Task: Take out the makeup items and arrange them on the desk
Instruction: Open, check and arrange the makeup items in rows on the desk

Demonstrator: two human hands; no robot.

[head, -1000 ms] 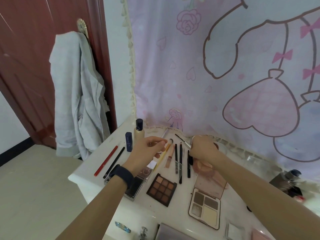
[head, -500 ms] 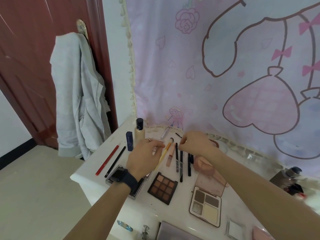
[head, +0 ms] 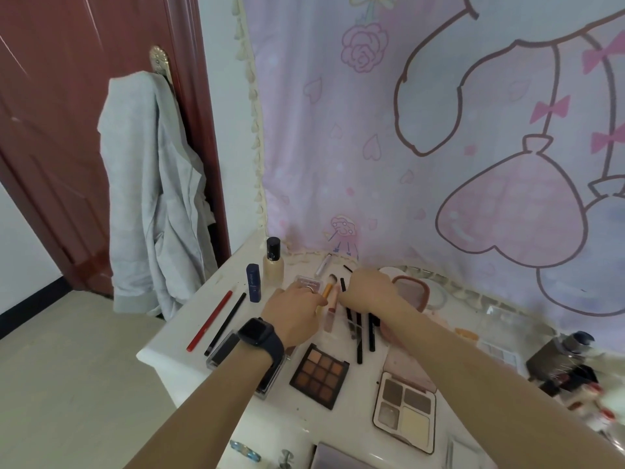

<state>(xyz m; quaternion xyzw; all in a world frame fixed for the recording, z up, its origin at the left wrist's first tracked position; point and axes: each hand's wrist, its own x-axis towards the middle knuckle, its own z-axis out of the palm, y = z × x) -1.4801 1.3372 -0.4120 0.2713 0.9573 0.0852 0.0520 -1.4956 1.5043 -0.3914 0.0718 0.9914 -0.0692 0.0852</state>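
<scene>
Makeup lies in rows on the white desk (head: 189, 374). My left hand (head: 294, 314), with a dark watch on its wrist, curls its fingertips round the handle of an orange-handled brush (head: 328, 288) lying on the desk. Just to the right, my right hand (head: 368, 289) pinches a thin black pencil (head: 347, 268) whose tip sticks out behind the knuckles. It hovers over a row of black pencils (head: 359, 336). A foundation bottle (head: 272, 262), a blue tube (head: 253, 282), a red pencil (head: 209, 321) and a nine-pan palette (head: 319, 375) lie around.
A four-pan palette (head: 404, 411) sits at the front right, a pink compact (head: 411, 289) behind my right hand. Cluttered bottles (head: 561, 363) crowd the far right. A grey garment (head: 152, 198) hangs on the door left of the desk. A printed curtain (head: 439, 130) backs the desk.
My right hand has moved left and lower with the thin pencil, over the row of black pencils. My left hand has stayed at the orange-handled brush, shifting slightly.
</scene>
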